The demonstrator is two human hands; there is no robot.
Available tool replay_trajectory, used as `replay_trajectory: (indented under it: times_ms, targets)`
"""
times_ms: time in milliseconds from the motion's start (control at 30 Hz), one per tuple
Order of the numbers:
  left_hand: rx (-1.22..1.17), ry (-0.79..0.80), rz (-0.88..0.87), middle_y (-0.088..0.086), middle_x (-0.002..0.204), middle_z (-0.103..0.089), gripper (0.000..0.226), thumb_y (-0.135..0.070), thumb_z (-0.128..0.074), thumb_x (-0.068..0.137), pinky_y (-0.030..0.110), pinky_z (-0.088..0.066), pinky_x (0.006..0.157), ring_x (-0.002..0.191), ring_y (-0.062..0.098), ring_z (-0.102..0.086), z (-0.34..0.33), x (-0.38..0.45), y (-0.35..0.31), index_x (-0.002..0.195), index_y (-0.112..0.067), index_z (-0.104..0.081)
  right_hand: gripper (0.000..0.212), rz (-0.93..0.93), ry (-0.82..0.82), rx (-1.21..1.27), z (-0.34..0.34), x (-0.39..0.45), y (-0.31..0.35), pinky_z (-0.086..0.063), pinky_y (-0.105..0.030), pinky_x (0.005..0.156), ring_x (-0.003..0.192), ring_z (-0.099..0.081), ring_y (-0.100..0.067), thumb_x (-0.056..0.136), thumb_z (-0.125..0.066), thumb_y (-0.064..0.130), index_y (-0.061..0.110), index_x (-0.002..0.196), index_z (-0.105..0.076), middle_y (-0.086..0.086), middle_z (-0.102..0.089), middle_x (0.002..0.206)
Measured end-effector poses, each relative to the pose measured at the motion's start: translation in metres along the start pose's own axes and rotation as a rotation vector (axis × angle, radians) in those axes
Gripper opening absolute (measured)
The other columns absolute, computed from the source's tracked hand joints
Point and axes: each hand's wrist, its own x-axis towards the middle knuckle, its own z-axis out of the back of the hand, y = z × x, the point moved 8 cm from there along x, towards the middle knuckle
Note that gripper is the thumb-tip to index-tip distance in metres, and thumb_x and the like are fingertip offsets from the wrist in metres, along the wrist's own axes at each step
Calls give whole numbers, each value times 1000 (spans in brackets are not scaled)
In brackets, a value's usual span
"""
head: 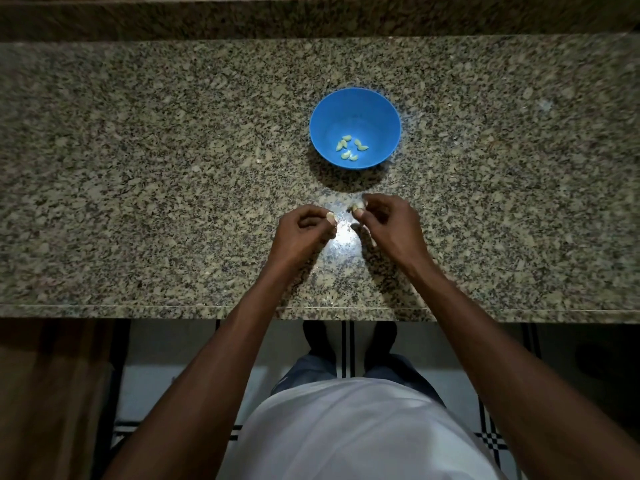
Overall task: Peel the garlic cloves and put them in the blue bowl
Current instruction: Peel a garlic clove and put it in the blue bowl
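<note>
1 granite counter | blue bowl w/ peeled cloves | tiled floor

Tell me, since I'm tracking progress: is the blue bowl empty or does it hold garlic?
Not empty. The blue bowl stands upright on the counter with several peeled cloves lying on its bottom.

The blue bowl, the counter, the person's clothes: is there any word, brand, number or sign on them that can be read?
None: no readable text shows anywhere in the head view.
Blue bowl: plain inside and on the rim, no mark or label.
Granite counter: only speckled stone.
White shirt: no print visible.
Left hand and right hand: each pinches a small pale garlic piece, nothing written.
</note>
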Motion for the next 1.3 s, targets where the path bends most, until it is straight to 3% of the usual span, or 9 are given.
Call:
replay_trajectory:
  times_ms: [100,267,367,533,667,933,1033,1133,1300]
  targets:
    - [-75,22,7,20,87,-78,20,-8,-79,91,45,-65,83,87,34,-78,-2,-4,-3,106,2,-70,36,106,-33,-58,0,-3,14,-49,-2,71,93,-65,-2,100,-72,23,7,132,-71,-7,-66,121]
    - [-51,46,-66,17,94,-78,22,-16,-82,91,45,-64,86,91,30,-77,-4,-4,-7,104,-2,-73,22,-73,139,153,-19,-7,3,-65,-45,86,92,-78,-11,95,-77,31,17,110,-83,3,-81,100]
    - [21,31,-115,8,96,-78,21,-24,-83,90,39,-64,84,93,22,-76,-3,-4,-10,101,-8,-75,19,-166,218,251,-28,-8,0,-65,-42,87,91,-79,-17,93,-80,25,13,107,-83,-2,-82,95]
    - [134,22,-126,7,92,-76,8,-10,-79,90,37,-64,77,86,18,-74,-2,1,-9,97,-10,-75,17,-414,345,531,-43,-13,-14,-61,-28,80,86,-72,-21,93,-77,8,-3,106,-79,-26,-76,106]
    - [226,26,-142,3,89,-74,9,-4,-77,90,23,-58,68,76,3,-68,-5,0,-13,97,-10,-74,19,-542,397,648,-47,-15,-20,-62,-25,79,90,-75,-18,92,-76,2,-6,110,-77,-20,-78,106]
    - [205,40,-123,-2,95,-78,16,-10,-82,86,34,-64,78,91,14,-75,-3,3,-14,99,-16,-77,13,-556,375,697,-42,-12,-17,-64,-27,82,88,-76,-23,91,-73,-4,-4,104,-77,-18,-79,97]
    - [238,46,-145,-2,99,-78,27,-3,-80,86,27,-63,76,90,10,-75,-4,2,-18,109,-16,-78,15,-413,290,538,-32,-6,-16,-66,-38,84,90,-77,-33,89,-79,0,-2,103,-78,-19,-80,94]
    - [323,-8,-155,-5,100,-76,34,2,-77,87,23,-62,78,90,3,-72,0,7,-17,113,-19,-78,15,-218,306,173,-29,-2,-13,-65,-45,86,84,-80,-23,85,-85,8,8,100,-81,-8,-81,87]
    - [407,-172,-196,-7,99,-76,24,-2,-68,93,20,-59,79,86,-5,-68,9,17,-23,108,-18,-77,7,-61,189,-132,-13,1,-5,-65,-34,83,77,-76,-5,90,-79,14,14,97,-83,3,-80,87]
